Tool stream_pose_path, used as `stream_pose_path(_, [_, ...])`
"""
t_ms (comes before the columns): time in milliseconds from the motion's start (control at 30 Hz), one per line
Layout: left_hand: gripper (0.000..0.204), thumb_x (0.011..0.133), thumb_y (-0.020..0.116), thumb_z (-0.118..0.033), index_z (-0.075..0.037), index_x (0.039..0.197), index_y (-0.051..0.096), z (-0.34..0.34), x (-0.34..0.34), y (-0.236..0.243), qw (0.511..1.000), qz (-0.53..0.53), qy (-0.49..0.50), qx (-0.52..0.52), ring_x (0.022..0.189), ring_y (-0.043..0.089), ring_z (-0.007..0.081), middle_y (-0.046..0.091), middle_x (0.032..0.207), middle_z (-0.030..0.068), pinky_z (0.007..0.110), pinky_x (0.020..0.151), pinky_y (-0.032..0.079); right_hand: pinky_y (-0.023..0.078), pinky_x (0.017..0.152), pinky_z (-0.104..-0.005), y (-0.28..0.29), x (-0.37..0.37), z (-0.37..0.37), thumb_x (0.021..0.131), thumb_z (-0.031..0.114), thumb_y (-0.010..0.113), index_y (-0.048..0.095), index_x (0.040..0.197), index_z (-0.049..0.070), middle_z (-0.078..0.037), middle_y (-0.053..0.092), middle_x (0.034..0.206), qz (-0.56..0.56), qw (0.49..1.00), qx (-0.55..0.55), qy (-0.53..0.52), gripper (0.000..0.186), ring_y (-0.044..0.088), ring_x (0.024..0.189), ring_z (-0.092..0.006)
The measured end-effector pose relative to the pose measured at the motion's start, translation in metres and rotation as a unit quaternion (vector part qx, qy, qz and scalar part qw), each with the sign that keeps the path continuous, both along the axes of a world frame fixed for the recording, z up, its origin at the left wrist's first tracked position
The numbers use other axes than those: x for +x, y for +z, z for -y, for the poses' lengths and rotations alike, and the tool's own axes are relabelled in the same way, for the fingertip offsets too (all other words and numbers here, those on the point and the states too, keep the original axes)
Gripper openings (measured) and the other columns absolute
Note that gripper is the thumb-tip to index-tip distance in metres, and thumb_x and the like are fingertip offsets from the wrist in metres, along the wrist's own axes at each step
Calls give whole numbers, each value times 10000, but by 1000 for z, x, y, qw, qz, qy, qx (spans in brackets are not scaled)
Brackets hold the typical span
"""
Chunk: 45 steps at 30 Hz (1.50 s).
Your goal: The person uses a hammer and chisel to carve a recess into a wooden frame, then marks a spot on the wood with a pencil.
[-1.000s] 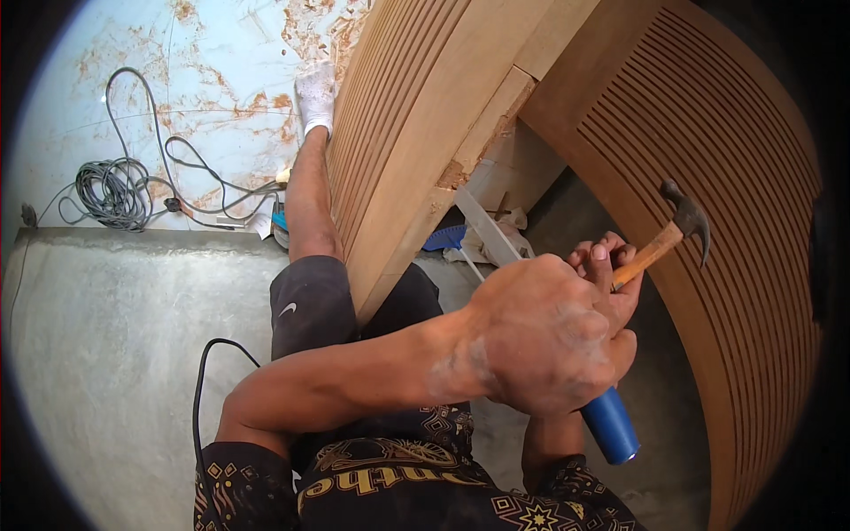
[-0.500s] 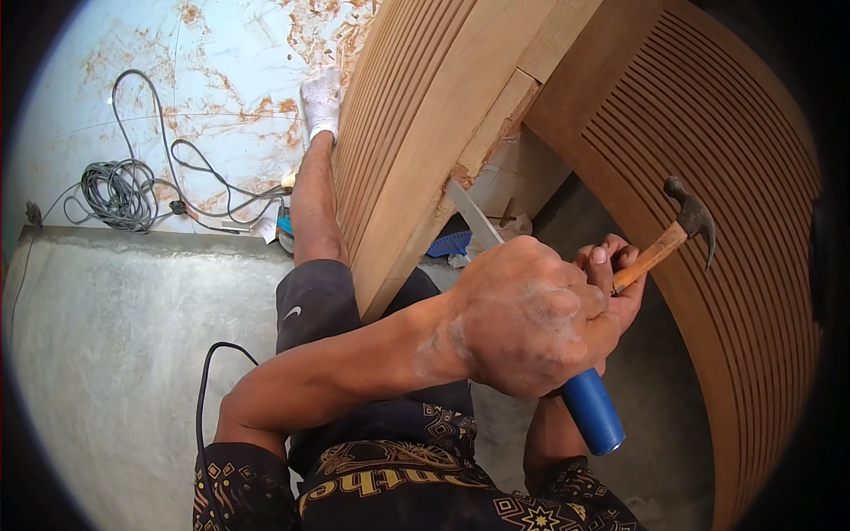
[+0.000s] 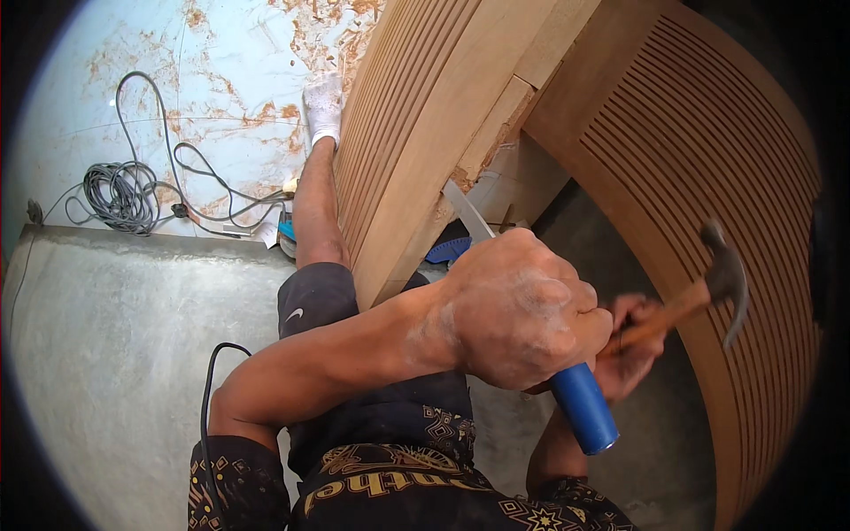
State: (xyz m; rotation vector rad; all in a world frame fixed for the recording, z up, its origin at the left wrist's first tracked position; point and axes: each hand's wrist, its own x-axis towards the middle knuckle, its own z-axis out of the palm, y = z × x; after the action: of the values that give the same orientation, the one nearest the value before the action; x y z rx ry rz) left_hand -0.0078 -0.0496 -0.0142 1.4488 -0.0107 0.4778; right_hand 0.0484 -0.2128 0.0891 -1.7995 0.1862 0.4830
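Observation:
My left hand (image 3: 529, 310) is closed round a chisel (image 3: 584, 409) with a blue handle. The chisel's flat metal blade slants up and left, its tip against a rough notch cut in the edge of a slatted wooden door panel (image 3: 425, 146). Behind and to the right of it, my right hand (image 3: 633, 358) grips the wooden handle of a claw hammer (image 3: 726, 281). The hammer is blurred by motion, its head to the right and apart from the chisel handle. My left hand partly covers the right hand's fingers.
A curved slatted wooden panel (image 3: 699, 159) stands at the right. A coiled grey cable (image 3: 122, 196) and wood shavings (image 3: 266, 111) lie on the pale floor at the far left. A blue plastic thing (image 3: 449, 250) sits below the notch. My leg (image 3: 317, 208) is beside the door panel.
The hammer and my right hand have swung down and to the right, away from the left hand. The chisel has shifted slightly left, its tip still at the notch.

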Motion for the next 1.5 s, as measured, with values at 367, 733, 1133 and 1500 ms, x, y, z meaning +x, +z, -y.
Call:
stream_pose_path(367, [223, 675, 790, -241, -146, 671, 588, -9, -7, 0, 999, 1, -40, -19, 542, 633, 206, 573, 601, 3, 369, 441, 457, 563, 713, -410, 114, -61, 65, 879, 477, 758, 594, 935, 70, -99, 677, 852, -47, 867, -356, 346, 442, 703, 802, -299])
stream_pose_path(733, [220, 716, 747, -267, -130, 674, 580, 9, -1, 13, 997, -11, -67, 46, 534, 643, 222, 595, 619, 27, 378, 451, 496, 574, 804, -404, 91, -61, 55, 980, 554, 664, 415, 1242, 5, -86, 553, 989, 83, 948, -277, 136, 657, 637, 757, -191])
stream_pose_path(1133, [155, 738, 687, -197, -55, 710, 634, 54, 32, 7, 962, -146, -115, 200, 616, 721, 251, 668, 660, 88, 379, 495, 564, 333, 373, -197, 33, -26, 57, 1030, 583, 572, 398, 1370, 30, -8, 419, 737, -17, 982, -178, -65, 672, 393, 492, -70])
stream_pose_path(1500, [123, 789, 689, -153, -51, 763, 625, 77, 44, -16, 935, -223, -111, 252, 649, 736, 262, 689, 694, 96, 383, 513, 578, 306, 378, -201, 14, -9, 63, 1122, 464, 428, 216, 1600, 84, -4, 416, 727, -33, 987, -116, -108, 646, 335, 442, -50])
